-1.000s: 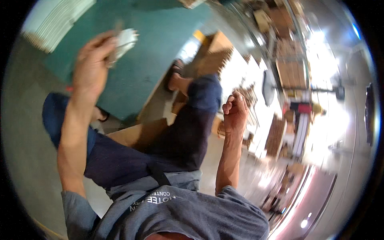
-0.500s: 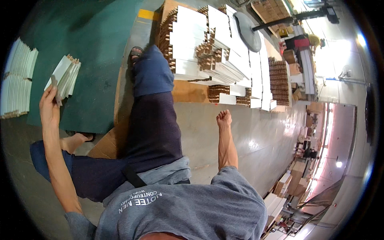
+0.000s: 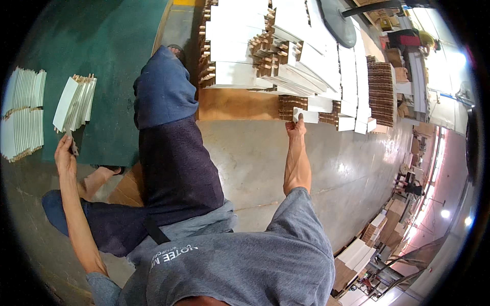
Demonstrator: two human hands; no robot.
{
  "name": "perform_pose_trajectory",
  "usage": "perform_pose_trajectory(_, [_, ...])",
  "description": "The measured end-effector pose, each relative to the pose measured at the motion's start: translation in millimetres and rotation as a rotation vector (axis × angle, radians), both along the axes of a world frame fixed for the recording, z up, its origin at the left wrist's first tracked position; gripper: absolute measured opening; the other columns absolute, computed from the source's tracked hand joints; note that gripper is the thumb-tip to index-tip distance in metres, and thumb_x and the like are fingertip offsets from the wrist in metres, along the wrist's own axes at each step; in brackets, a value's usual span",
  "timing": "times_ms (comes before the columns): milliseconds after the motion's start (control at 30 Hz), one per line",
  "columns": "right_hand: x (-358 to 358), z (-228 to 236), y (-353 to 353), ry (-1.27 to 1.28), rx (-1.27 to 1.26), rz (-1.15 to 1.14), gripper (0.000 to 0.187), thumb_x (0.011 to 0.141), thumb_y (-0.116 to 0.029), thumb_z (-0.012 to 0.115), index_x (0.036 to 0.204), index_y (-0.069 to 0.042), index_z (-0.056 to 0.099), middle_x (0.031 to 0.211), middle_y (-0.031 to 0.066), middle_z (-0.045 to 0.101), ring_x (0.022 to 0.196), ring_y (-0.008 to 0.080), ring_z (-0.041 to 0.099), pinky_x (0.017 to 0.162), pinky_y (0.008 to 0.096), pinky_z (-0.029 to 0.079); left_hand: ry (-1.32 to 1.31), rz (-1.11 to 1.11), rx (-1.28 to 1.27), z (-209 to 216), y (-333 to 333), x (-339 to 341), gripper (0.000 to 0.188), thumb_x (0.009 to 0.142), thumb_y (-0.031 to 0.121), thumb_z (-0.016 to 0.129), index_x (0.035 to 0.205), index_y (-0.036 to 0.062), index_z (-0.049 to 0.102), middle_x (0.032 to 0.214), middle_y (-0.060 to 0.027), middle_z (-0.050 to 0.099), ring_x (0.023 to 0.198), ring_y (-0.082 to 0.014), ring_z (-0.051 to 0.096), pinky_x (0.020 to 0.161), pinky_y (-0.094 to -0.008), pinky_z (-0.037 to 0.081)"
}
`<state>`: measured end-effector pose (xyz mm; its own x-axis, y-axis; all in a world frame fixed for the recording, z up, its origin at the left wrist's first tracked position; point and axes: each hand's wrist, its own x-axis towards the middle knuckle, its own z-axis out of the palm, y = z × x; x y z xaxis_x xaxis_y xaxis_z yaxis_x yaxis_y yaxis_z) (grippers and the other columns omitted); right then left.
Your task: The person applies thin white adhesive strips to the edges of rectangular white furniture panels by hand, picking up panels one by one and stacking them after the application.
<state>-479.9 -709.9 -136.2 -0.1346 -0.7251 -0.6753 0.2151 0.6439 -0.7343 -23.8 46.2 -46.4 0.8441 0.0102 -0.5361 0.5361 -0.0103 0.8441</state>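
Note:
My left hand [image 3: 64, 157] is closed around a flat, narrow grey strip [image 3: 75, 147], whose exact kind I cannot make out. It is beside the near end of a small fanned stack of white boards [image 3: 65, 105] with wooden pegs at the far end. Out to the right, my right hand [image 3: 296, 129] pinches the near end of a white board [image 3: 308, 117], thumb on top. That board sits low in a large pile of white boards [image 3: 237, 43], at the pile's near edge.
More white boards [image 3: 23, 130] lie in rows at the far left on a green surface [image 3: 115, 76]. Brown sheet material [image 3: 240, 105] lies under the big pile. A grey rounded plate on a dark arm [image 3: 339, 25] overhangs the pile. Grey floor [image 3: 255, 163] stretches between me and the pile.
My right hand has reached forward from above the floor and taken hold of a white board's end. My left hand has lowered the grey strip off the small stack toward its near end.

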Motion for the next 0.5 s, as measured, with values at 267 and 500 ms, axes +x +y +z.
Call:
perform_pose_trajectory(267, [-3,-13,5,0.232,-0.116,-0.009,0.021,0.085,-0.009,0.077,0.098,0.0,0.063,0.075,0.0095,0.065,0.057,0.0199,0.061,0.049,0.0317,0.055,0.007,-0.023,0.043,-6,4,0,0.039,0.095,0.008,0.064,0.131,-0.0054,0.055,0.11,-0.0048,0.063,0.096,-0.0134,0.058,0.085,-0.0266,0.045])
perform_pose_trajectory(500, [-13,12,12,-0.072,-0.041,-0.035,0.017,0.097,-0.015,0.058,0.082,-0.007,0.053,0.064,0.0036,0.044,0.052,0.0181,0.042,0.053,0.0342,0.042,-0.027,0.034,0.06,8,-27,-5,0.037,0.094,0.009,0.065,0.127,-0.0054,0.058,0.109,-0.0062,0.064,0.093,-0.0136,0.058,0.081,-0.0263,0.045])
